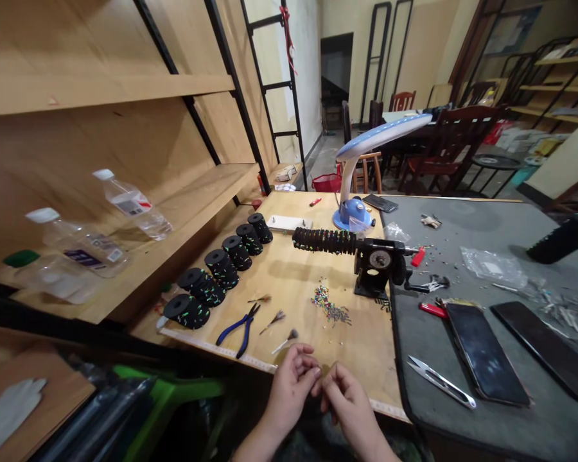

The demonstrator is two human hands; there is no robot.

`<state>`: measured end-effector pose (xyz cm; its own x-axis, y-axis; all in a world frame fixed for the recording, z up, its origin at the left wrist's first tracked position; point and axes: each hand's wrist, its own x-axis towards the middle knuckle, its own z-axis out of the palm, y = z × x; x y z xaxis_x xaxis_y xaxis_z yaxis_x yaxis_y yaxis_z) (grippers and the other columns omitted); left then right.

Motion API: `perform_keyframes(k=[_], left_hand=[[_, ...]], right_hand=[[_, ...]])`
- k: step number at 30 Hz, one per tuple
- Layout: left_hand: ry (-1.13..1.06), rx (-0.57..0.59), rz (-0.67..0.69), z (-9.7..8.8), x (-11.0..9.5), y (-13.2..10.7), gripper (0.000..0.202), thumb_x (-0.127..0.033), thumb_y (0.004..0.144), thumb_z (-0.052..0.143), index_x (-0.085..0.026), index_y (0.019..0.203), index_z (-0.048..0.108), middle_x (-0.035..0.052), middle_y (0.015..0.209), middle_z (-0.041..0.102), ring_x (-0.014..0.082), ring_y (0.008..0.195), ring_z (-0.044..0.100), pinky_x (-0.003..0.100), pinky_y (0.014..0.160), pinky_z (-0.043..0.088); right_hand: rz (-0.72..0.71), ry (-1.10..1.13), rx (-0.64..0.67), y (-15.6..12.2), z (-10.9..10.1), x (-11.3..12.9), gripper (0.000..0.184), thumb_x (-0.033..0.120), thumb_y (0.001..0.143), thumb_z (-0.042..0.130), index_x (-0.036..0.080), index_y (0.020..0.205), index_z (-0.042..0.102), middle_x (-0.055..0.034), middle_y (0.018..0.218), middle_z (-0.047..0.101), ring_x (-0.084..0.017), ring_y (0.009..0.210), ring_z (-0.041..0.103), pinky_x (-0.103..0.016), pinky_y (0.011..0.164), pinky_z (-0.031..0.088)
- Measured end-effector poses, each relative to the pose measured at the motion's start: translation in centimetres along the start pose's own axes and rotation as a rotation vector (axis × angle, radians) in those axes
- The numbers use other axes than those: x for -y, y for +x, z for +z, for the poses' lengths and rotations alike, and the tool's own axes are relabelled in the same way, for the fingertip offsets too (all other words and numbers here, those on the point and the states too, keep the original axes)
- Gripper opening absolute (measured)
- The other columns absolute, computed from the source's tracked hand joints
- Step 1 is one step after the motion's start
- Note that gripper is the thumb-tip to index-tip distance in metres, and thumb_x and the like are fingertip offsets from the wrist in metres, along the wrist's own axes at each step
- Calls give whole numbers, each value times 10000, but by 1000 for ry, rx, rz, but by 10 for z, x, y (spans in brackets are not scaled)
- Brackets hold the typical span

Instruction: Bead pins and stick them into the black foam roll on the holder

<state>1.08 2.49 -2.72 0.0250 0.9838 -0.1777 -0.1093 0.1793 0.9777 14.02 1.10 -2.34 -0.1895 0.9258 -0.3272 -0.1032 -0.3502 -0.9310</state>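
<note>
My left hand (291,391) and my right hand (349,401) are held together over the front edge of a plywood board (318,366), fingertips meeting. Nothing shows between them, though something tiny could be hidden. Closest to them lies a small brush (285,341), next to blue-handled pliers (238,328). A measuring tape (216,350) runs along the board's edge. Farther up are a scatter of coloured beads (330,306), several black spools of beaded cord (219,269), and a black coil (324,240) on a clamped metal hand winder (378,263).
To the right, a grey mat table (486,224) holds thread snips (440,382), a dark smartphone (486,353), and scattered small parts. A blue desk lamp (351,215) stands behind the board. Wooden shelves (125,128) with plastic bottles (132,204) rise on the left.
</note>
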Motion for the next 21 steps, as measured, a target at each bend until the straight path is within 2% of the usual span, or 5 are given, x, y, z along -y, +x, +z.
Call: perform_keyframes(k=[5,21], left_hand=[[-3,-19,10,1,0,0,292,-238,736,684,-188,966,511,-8,717,613,155,706,616,261,667,460],[-4,-37,19,1,0,0,300,-216,729,689,-191,967,507,-14,703,624,155,703,628,261,674,475]], right_hand=[[-22,-1,-2,1,2,3,305,460,778,590,202,635,514,44,505,526,-83,414,387,-189,383,274],[-29,19,-17,3,3,0,248,384,765,599,204,623,507,38,539,566,-85,424,431,-190,407,316]])
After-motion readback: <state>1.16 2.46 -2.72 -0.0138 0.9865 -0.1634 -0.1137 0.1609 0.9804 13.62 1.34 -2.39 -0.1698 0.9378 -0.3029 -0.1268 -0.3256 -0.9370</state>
